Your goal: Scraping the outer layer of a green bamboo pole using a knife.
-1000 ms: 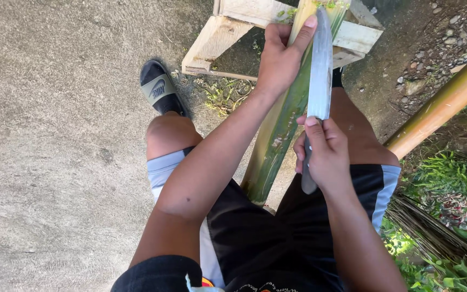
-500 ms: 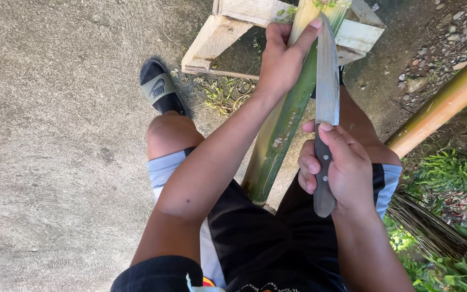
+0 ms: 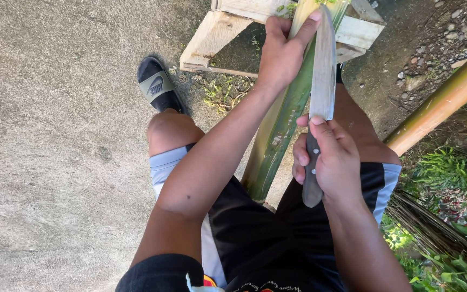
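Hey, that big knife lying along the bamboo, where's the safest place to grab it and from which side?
Probably the dark riveted handle, taken from the near end as the right hand does. The knife points its long blade away along the green bamboo, which the left hand steadies.

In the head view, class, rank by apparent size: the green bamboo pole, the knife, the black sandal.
1. green bamboo pole, longest.
2. knife, nearer the camera, so its lead is unsure.
3. black sandal, smallest.
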